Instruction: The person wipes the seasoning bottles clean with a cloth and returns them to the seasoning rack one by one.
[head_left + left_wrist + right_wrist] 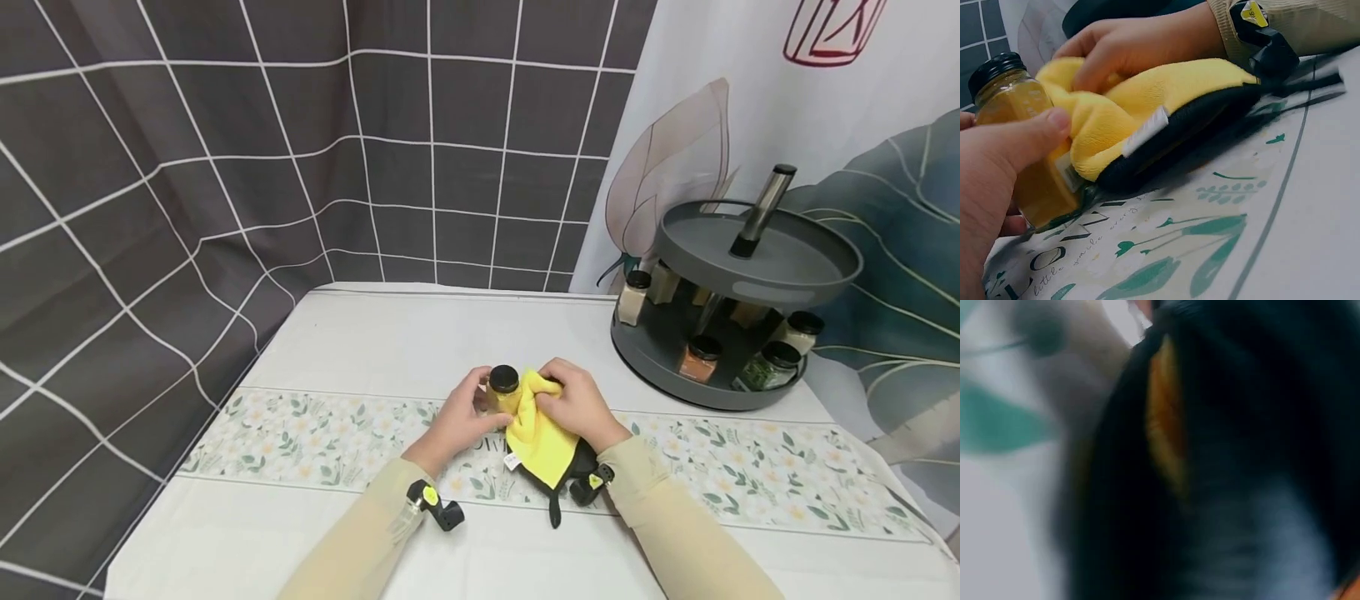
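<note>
A glass spice jar [1041, 169] with a black lid and yellow-brown contents is gripped by my left hand [459, 421], thumb on one side and fingers on the other. It tilts slightly in the left wrist view. My right hand [576, 402] holds a bunched yellow cloth [542, 442] with a black edge and a hanging loop. In the left wrist view the cloth [1147, 100] lies against the side of the jar. Dark, blurred fabric fills most of the right wrist view, which hides the right fingers.
A grey two-tier turntable rack [667, 379] stands at the back right, with several black-lidded spice jars on its lower tier. A floral strip [315, 437] runs across the white table [360, 333]. Dark checked curtain [465, 183] hangs behind and to the left.
</note>
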`<state>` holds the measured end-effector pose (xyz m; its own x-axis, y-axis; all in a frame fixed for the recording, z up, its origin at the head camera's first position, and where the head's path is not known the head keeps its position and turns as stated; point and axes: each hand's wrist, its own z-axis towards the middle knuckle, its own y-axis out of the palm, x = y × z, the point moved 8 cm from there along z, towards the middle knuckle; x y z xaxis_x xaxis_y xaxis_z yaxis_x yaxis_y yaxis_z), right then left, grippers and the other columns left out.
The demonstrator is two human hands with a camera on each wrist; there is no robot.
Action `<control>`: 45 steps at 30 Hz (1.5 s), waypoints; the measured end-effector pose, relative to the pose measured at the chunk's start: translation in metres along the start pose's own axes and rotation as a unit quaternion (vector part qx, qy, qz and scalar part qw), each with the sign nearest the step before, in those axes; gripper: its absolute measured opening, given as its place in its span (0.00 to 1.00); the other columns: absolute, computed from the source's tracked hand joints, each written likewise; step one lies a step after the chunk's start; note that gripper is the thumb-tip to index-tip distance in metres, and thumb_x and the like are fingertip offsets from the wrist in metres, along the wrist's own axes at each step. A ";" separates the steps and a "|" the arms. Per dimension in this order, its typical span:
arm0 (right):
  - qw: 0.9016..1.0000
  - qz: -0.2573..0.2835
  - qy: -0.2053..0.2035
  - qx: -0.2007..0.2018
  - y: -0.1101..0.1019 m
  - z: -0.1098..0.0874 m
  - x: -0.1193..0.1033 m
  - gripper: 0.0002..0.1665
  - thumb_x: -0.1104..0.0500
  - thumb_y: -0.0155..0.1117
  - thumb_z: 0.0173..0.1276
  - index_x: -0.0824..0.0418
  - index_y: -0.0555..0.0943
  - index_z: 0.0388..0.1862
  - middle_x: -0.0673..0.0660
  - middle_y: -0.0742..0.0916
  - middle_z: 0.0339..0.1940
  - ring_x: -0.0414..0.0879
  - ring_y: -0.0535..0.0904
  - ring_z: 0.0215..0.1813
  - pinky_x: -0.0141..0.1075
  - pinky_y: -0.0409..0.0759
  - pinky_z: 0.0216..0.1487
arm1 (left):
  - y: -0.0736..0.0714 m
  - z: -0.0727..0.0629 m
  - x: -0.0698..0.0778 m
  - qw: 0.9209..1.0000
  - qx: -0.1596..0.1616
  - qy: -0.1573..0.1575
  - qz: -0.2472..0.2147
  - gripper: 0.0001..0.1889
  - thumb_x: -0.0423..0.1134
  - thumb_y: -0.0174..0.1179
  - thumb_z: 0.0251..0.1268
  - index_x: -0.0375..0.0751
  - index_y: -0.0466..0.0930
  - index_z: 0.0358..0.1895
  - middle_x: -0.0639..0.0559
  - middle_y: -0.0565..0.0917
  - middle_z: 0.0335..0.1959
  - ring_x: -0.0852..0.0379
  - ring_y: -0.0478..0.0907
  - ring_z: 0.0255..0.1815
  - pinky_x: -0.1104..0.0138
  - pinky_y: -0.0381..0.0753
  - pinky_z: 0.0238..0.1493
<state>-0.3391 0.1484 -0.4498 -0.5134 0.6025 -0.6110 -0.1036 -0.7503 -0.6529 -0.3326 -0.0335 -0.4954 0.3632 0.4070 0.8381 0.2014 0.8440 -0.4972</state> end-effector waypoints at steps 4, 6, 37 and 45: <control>0.997 0.034 -0.036 0.055 -0.020 0.004 -0.009 0.12 0.70 0.72 0.54 0.57 0.83 0.33 0.49 0.83 0.33 0.44 0.75 0.35 0.32 0.76 0.36 | -0.002 -0.002 0.005 0.999 -0.023 0.044 -0.015 0.38 0.38 0.63 0.65 0.47 0.59 0.78 0.46 0.74 0.64 0.56 0.75 0.42 0.63 0.79 0.47; 0.995 0.051 -0.062 0.060 -0.026 0.005 -0.017 0.14 0.72 0.72 0.53 0.56 0.83 0.34 0.49 0.83 0.34 0.43 0.75 0.36 0.31 0.76 0.37 | -0.003 -0.004 0.007 0.997 -0.028 0.063 -0.020 0.36 0.34 0.60 0.65 0.42 0.61 0.77 0.43 0.77 0.60 0.55 0.75 0.40 0.64 0.79 0.45; 0.996 0.032 0.053 -0.063 0.015 -0.005 0.005 0.09 0.68 0.70 0.56 0.55 0.83 0.32 0.49 0.83 0.34 0.43 0.75 0.34 0.34 0.78 0.35 | -0.004 0.001 0.002 1.000 0.012 -0.001 -0.023 0.28 0.42 0.76 0.57 0.45 0.72 0.57 0.52 0.81 0.48 0.56 0.80 0.51 0.64 0.82 0.57; 0.997 0.052 -0.039 0.040 -0.018 0.004 -0.015 0.11 0.69 0.72 0.54 0.56 0.84 0.32 0.48 0.83 0.33 0.43 0.75 0.34 0.33 0.76 0.35 | -0.008 -0.003 0.008 0.997 -0.017 0.063 -0.037 0.43 0.35 0.70 0.58 0.43 0.60 0.77 0.44 0.72 0.64 0.51 0.76 0.41 0.63 0.81 0.43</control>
<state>-0.3331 0.1518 -0.4271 -0.5894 0.5003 -0.6342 -0.1130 -0.8285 -0.5485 -0.3286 -0.0382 -0.4853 0.4565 0.2958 0.8391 0.2623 0.8564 -0.4446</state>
